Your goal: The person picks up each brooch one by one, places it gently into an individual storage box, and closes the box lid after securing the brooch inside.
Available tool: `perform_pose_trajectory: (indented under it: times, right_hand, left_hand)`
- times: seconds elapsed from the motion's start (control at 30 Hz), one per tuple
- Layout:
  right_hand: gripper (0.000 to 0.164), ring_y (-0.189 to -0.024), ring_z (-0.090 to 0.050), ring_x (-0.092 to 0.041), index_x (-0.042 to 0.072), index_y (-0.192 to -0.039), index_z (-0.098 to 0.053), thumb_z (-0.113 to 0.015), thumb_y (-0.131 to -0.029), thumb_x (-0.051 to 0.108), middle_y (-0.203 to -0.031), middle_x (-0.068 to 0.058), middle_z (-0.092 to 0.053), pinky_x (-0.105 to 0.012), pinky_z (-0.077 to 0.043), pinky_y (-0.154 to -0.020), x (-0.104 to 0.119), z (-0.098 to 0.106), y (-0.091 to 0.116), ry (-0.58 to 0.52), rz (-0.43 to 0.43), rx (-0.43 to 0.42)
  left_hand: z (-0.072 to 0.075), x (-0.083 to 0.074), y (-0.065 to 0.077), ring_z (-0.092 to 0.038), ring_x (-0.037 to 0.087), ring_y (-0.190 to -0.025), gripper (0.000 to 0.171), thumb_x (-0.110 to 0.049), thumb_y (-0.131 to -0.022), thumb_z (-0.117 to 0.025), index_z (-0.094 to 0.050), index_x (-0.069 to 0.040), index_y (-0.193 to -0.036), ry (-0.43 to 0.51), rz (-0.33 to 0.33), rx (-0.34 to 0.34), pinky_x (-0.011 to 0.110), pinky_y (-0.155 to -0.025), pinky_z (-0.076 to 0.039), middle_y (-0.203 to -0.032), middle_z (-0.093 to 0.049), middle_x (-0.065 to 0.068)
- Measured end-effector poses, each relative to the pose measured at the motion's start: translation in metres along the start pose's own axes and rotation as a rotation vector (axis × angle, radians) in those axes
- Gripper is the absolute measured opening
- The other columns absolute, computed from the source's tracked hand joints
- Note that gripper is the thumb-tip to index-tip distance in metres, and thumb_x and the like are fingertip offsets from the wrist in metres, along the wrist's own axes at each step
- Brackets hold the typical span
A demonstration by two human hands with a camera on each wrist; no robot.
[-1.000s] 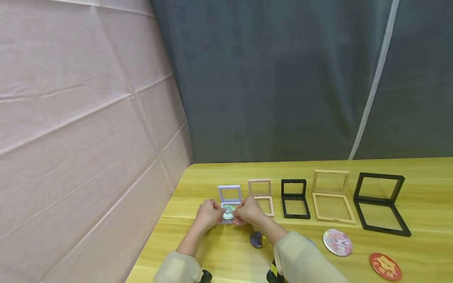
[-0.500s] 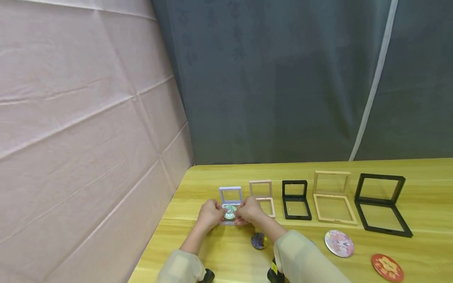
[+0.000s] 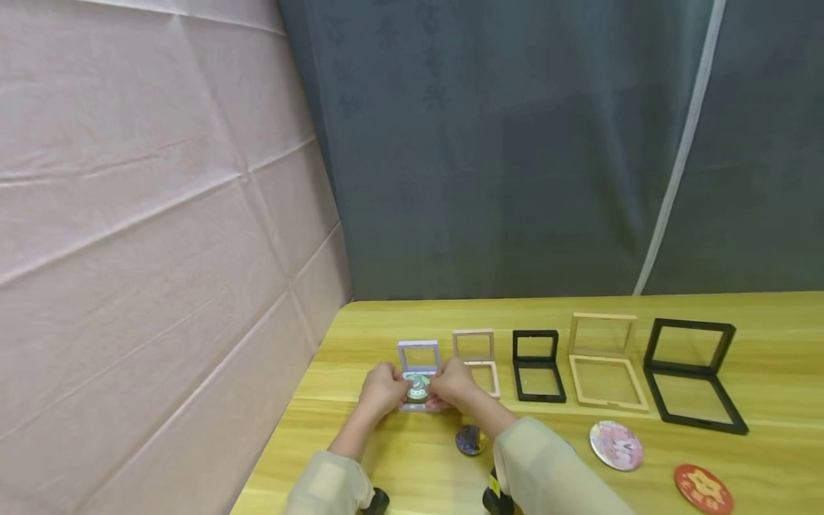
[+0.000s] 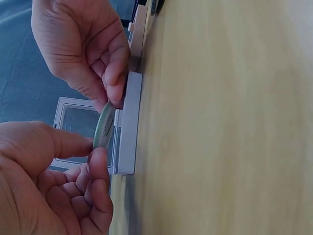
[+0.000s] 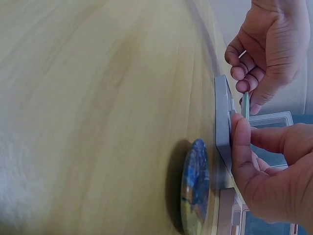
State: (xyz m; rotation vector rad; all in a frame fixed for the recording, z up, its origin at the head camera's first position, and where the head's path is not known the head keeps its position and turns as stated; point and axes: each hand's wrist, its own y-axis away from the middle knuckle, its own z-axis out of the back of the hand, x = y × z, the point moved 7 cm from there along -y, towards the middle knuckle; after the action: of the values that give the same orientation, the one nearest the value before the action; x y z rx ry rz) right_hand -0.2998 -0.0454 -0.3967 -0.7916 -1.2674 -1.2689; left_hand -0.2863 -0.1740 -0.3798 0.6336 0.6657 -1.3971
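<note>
A round green button badge is held between both hands over the lower half of a small lavender display frame, whose lid stands raised behind it. My left hand pinches the badge's left edge between thumb and index finger. On the opposite edge, my right hand pinches it likewise. In the left wrist view the badge is tilted, close to the frame's side wall; whether they touch is unclear. The right wrist view shows the badge edge-on, partly covered by fingers.
To the right stand opened frames: pink, small black, beige and large black. Nearer lie a dark blue badge, a pink badge and a red badge on the wooden table.
Both hands keep pinching the green badge over the lavender frame. The badge's tilt shifts slightly; the hands stay nearly in place.
</note>
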Motion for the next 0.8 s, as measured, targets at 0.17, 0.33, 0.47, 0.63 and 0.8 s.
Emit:
perform_pose_trajectory:
  times: [0.17,0.33,0.47,0.63,0.8]
  right_hand:
    - [0.005,-0.040,-0.054,-0.011,-0.010,-0.076,-0.054,-0.058,-0.075,-0.012,-0.057,-0.014,-0.057,-0.025,-0.050,-0.047,-0.0027,-0.0001,-0.0002,0.005,-0.007,0.002]
    - [0.004,-0.040,-0.054,-0.011,-0.012,-0.076,-0.054,-0.058,-0.076,-0.011,-0.057,-0.013,-0.057,-0.025,-0.050,-0.047,-0.0017,-0.0009,-0.0002,0.015,0.001,0.008]
    - [0.005,-0.040,-0.054,-0.011,-0.011,-0.075,-0.054,-0.059,-0.076,-0.011,-0.057,-0.013,-0.057,-0.025,-0.050,-0.047,-0.0020,-0.0006,-0.0005,0.021,0.003,0.004]
    - [0.006,-0.039,-0.053,-0.011,-0.010,-0.073,-0.054,-0.060,-0.075,-0.011,-0.056,-0.014,-0.057,-0.025,-0.050,-0.046,-0.0035,-0.0002,-0.0010,0.015,-0.003,-0.014]
    - [0.005,-0.039,-0.054,-0.011,-0.011,-0.073,-0.055,-0.059,-0.076,-0.011,-0.055,-0.014,-0.058,-0.025,-0.050,-0.045,-0.0030,-0.0004,-0.0025,0.023,0.001,-0.018]
  left_hand:
    - [-0.0016,0.0023,0.0014,-0.048,0.010,-0.044,0.016,-0.005,-0.080,-0.062,-0.052,-0.002,-0.069,0.000,0.001,0.000,0.019,-0.041,-0.035,-0.056,-0.053,0.004]
    - [-0.0005,0.0017,0.0033,-0.048,0.011,-0.044,0.016,-0.006,-0.079,-0.063,-0.052,-0.002,-0.069,-0.018,-0.004,-0.013,0.019,-0.040,-0.035,-0.057,-0.053,0.004]
    - [0.0007,-0.0002,0.0041,-0.047,0.010,-0.043,0.016,-0.007,-0.079,-0.064,-0.053,-0.003,-0.068,-0.042,-0.023,-0.032,0.020,-0.040,-0.034,-0.054,-0.053,0.003]
    - [0.0016,-0.0016,0.0053,-0.045,0.009,-0.041,0.017,-0.008,-0.078,-0.064,-0.053,-0.004,-0.066,-0.064,-0.040,-0.051,0.021,-0.039,-0.032,-0.050,-0.051,0.001]
    - [0.0026,-0.0020,0.0043,-0.045,0.010,-0.041,0.017,-0.009,-0.076,-0.064,-0.053,-0.006,-0.064,-0.091,-0.045,-0.076,0.022,-0.040,-0.032,-0.049,-0.050,0.000]
